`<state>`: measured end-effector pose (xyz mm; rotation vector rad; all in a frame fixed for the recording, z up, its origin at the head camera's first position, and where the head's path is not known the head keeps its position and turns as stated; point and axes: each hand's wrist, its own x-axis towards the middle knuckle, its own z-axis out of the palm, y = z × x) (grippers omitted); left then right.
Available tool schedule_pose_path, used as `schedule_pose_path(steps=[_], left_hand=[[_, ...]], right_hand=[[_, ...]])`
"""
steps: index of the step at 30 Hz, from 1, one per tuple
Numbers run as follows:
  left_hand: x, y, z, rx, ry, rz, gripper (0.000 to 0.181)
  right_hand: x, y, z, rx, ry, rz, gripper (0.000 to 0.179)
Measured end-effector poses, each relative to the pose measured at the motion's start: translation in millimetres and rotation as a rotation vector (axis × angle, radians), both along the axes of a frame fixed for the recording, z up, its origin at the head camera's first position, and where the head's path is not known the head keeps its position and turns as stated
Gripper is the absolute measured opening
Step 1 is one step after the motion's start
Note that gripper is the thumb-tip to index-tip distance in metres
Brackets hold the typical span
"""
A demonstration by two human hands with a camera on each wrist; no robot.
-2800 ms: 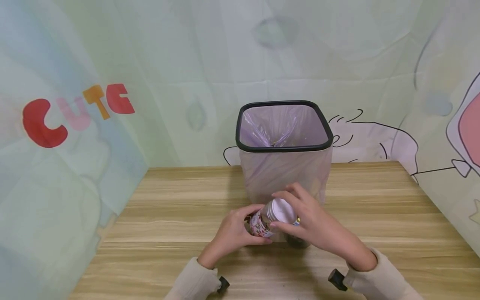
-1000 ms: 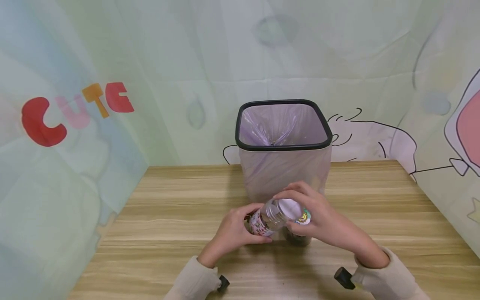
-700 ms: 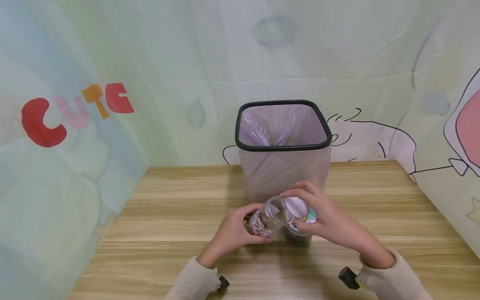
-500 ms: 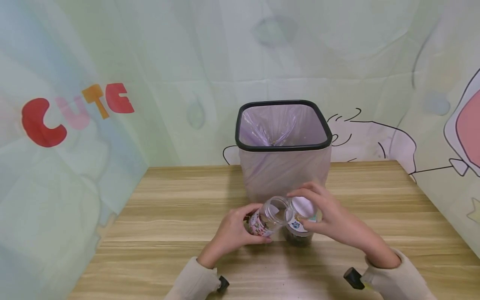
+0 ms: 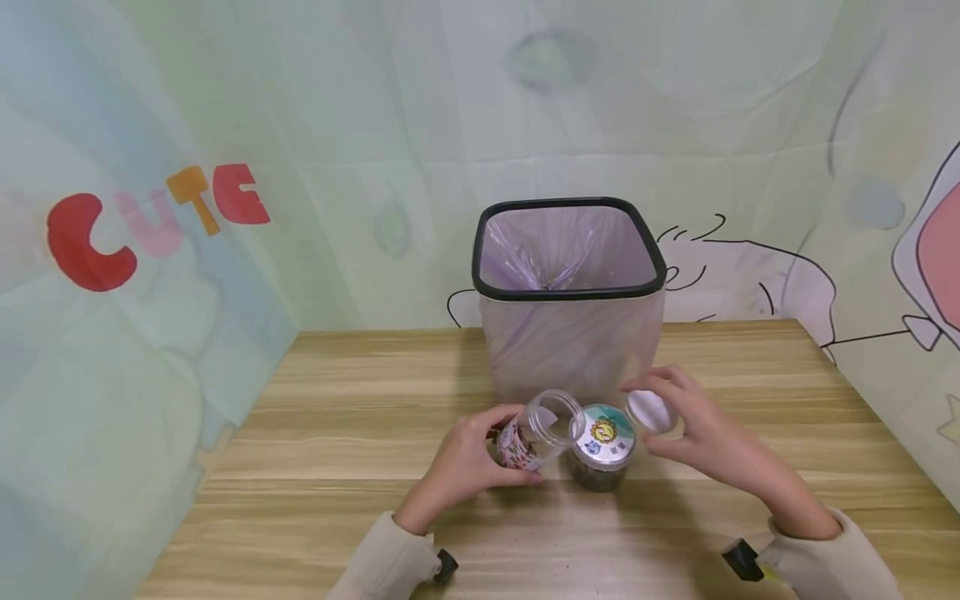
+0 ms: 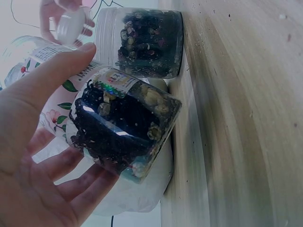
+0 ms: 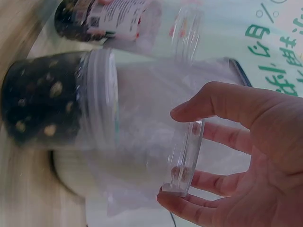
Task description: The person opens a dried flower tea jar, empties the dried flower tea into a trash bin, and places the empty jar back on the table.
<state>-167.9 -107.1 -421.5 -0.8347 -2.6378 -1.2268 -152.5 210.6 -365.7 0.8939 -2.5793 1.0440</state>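
Note:
My left hand (image 5: pixel 474 454) grips a clear plastic jar (image 5: pixel 525 442) with a pink floral label, tilted so its uncovered mouth faces up and right. Dark dried tea with pale flower buds fills its lower part in the left wrist view. Between thumb and fingers, my right hand (image 5: pixel 701 433) pinches a clear round lid (image 7: pixel 182 156), held apart from the jar. A second jar (image 5: pixel 600 475) of similar dark contents stands upright between the hands, its own lid (image 5: pixel 603 433) on, bearing a teal and white sticker with a yellow cartoon.
A square bin (image 5: pixel 570 342) with a black rim and a clear-purple liner stands right behind the jars. Wood-grain table (image 5: pixel 360 417) runs beneath everything. Printed cloth walls (image 5: pixel 375 167) close in the back and both sides.
The lid has come off the tilted jar; my right hand has carried it to the right, past the second jar, whose top now shows fully. My left hand has stayed in place with its jar.

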Motion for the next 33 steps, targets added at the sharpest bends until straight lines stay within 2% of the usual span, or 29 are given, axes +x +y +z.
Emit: schedule_pose_path(steps=[4,10,18,33], left_hand=[[0.1,-0.7,0.4,0.008,-0.006,0.001,0.077],[0.2,-1.6,-0.2,0.010,-0.008,0.004,0.077],[0.3,-2.4,-1.4,0.013,-0.005,0.001,0.077],[1.2,-3.3,-1.7,0.015,-0.004,0.002,0.075]], right_hand=[[-0.6,8.2,-3.7,0.013,-0.002,-0.029,0.059],[-0.3,17.2,-8.7,0.032,-0.061,-0.076,0.058],[-6.4,24.3,-20.8,0.046,-0.078,-0.137,0.054],[-18.5,39.2,-53.4,0.145,-0.095,-0.167,0.050]])
